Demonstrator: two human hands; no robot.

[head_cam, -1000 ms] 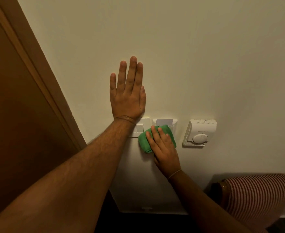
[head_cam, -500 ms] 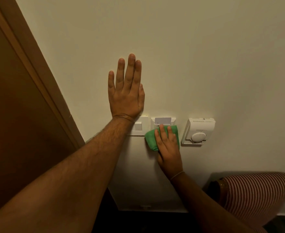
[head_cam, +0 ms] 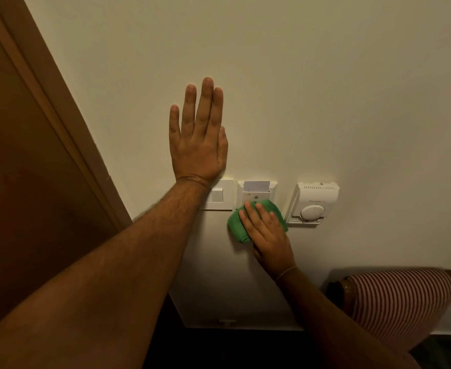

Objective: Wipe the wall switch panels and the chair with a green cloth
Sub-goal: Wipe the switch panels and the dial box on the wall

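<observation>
My right hand [head_cam: 268,235] presses a folded green cloth [head_cam: 239,226] flat against the wall, over the lower part of the white key-card switch panel [head_cam: 256,191], which has a card in its slot. A white rocker switch panel [head_cam: 219,195] sits just left of it, partly hidden by my left wrist. My left hand [head_cam: 197,139] lies flat on the wall above that switch, fingers straight and close together, holding nothing. A chair [head_cam: 402,302] with red-and-white striped fabric and a wooden frame stands at the lower right.
A white thermostat [head_cam: 313,203] with a round dial is mounted right of the card panel. A brown wooden door and its frame [head_cam: 46,134] fill the left side. A white skirting [head_cam: 245,324] meets a dark floor below.
My right hand and the cloth have slid right from the gap between the two panels onto the card panel, then slightly down. My left hand stays flat on the wall.
</observation>
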